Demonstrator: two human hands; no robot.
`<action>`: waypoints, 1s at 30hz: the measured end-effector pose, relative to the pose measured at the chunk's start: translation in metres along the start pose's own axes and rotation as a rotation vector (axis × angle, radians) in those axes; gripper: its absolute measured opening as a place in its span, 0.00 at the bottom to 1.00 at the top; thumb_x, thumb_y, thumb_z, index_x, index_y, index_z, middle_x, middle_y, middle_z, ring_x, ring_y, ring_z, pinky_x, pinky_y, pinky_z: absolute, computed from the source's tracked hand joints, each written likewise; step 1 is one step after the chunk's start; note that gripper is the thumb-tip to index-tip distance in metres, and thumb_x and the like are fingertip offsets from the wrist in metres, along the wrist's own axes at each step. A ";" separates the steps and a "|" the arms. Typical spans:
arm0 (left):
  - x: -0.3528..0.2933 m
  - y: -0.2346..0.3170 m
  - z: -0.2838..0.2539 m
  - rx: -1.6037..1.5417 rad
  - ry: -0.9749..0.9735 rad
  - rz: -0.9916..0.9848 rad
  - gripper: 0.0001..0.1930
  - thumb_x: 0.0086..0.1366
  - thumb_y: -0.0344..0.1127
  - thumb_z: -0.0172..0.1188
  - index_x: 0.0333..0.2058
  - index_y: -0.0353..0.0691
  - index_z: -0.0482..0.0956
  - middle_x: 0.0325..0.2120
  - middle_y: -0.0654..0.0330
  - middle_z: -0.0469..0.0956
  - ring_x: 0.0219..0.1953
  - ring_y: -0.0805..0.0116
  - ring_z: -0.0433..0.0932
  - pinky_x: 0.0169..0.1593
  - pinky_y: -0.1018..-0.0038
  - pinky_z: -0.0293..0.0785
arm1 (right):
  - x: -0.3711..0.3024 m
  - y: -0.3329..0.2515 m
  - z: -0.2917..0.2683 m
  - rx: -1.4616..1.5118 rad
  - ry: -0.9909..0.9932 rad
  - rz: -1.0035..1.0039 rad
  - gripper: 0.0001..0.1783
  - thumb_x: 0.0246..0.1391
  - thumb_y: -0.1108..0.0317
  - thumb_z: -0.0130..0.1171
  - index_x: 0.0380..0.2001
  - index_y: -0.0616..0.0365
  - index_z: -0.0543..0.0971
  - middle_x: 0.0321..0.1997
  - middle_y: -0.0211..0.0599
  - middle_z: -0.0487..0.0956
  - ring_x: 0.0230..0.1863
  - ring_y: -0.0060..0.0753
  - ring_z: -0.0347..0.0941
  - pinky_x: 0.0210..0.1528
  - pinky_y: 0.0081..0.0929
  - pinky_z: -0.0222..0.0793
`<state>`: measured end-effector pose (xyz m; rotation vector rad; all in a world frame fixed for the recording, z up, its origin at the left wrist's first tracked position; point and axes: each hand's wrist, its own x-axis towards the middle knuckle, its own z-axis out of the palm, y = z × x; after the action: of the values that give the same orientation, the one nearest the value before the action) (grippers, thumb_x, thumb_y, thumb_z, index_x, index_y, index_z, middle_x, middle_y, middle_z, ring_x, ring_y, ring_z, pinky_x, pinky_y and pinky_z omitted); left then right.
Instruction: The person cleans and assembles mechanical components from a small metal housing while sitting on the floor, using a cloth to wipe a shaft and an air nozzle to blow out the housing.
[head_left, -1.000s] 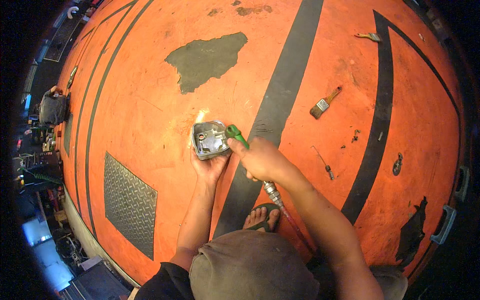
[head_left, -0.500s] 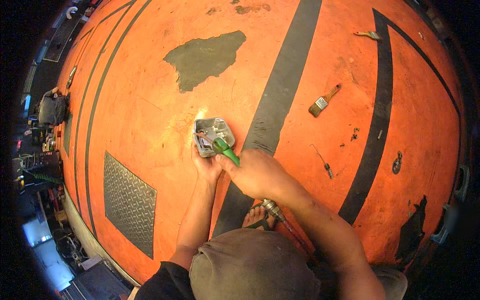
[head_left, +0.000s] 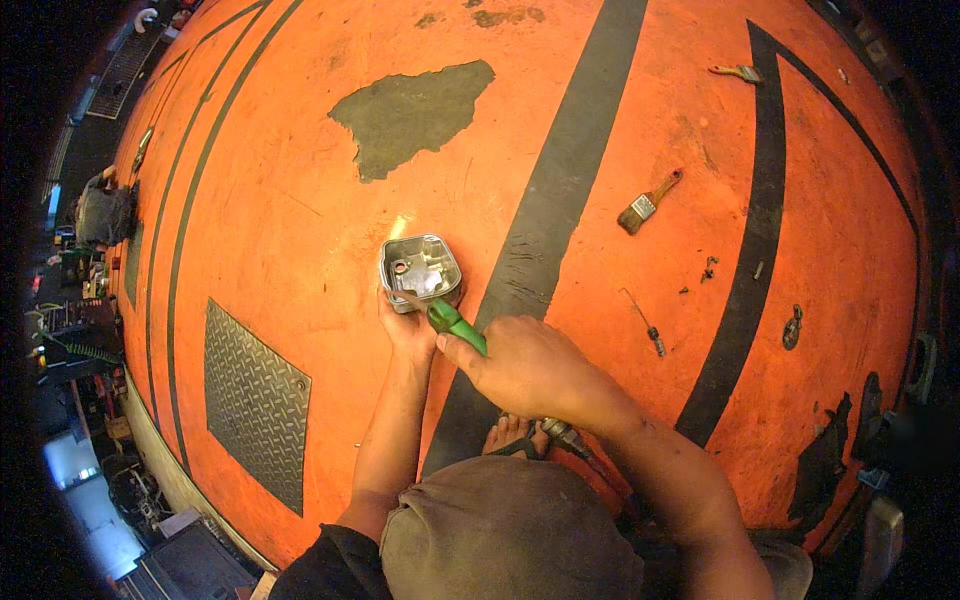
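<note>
My left hand (head_left: 408,332) grips a small, silvery metal housing (head_left: 425,262) from beneath and its near side. The housing is hollow, has rounded corners, and its open side faces up; a round hole shows in its inner wall. My right hand (head_left: 530,362) is wrapped round a green air blow gun (head_left: 458,326). The gun's thin nozzle points left over the near rim of the housing. Below my right wrist, a metal coupling (head_left: 566,438) joins the gun's air hose (head_left: 602,474). Fingers on the far side of the gun are hidden.
On the orange floor (head_left: 300,215) to my right lie a paintbrush (head_left: 643,204), a second brush (head_left: 738,73), a thin wire-tipped tool (head_left: 650,330), small screws (head_left: 709,268) and an oval metal part (head_left: 792,328). A tread plate (head_left: 258,405) lies left. A person (head_left: 105,212) crouches far left.
The housing has tilted in my left hand and shifted slightly left, so more of its inside and the hole show. The blow gun has moved a little down and right.
</note>
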<state>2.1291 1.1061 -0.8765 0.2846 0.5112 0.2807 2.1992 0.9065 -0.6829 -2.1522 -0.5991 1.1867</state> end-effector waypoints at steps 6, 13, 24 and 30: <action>0.004 0.001 -0.008 -0.009 0.033 0.033 0.27 0.71 0.55 0.38 0.56 0.44 0.71 0.55 0.53 0.72 0.56 0.51 0.71 0.60 0.47 0.67 | -0.005 0.002 0.001 -0.019 0.016 -0.063 0.41 0.62 0.39 0.44 0.19 0.73 0.78 0.20 0.63 0.76 0.28 0.65 0.77 0.37 0.54 0.73; 0.002 0.002 -0.005 -0.050 -0.040 -0.006 0.27 0.70 0.56 0.38 0.57 0.45 0.71 0.57 0.54 0.71 0.58 0.52 0.69 0.62 0.47 0.64 | -0.017 -0.007 -0.023 -0.064 -0.157 0.064 0.38 0.61 0.39 0.44 0.28 0.70 0.80 0.31 0.62 0.79 0.38 0.61 0.78 0.44 0.53 0.73; -0.001 0.005 -0.003 -0.310 -0.204 -0.129 0.30 0.68 0.57 0.40 0.59 0.43 0.69 0.59 0.50 0.68 0.60 0.49 0.67 0.63 0.44 0.61 | -0.020 0.012 -0.039 -0.102 -0.140 0.150 0.39 0.61 0.37 0.44 0.35 0.70 0.81 0.40 0.64 0.80 0.45 0.63 0.77 0.48 0.53 0.72; 0.003 0.002 -0.006 -0.203 -0.102 -0.093 0.32 0.68 0.60 0.38 0.61 0.45 0.67 0.61 0.50 0.66 0.61 0.47 0.67 0.62 0.40 0.61 | -0.021 0.027 -0.044 -0.099 -0.045 0.167 0.41 0.61 0.35 0.44 0.25 0.71 0.78 0.23 0.57 0.78 0.32 0.56 0.79 0.38 0.48 0.71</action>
<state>2.1281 1.1095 -0.8817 0.0765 0.3907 0.2242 2.2287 0.8612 -0.6709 -2.3017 -0.5153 1.3213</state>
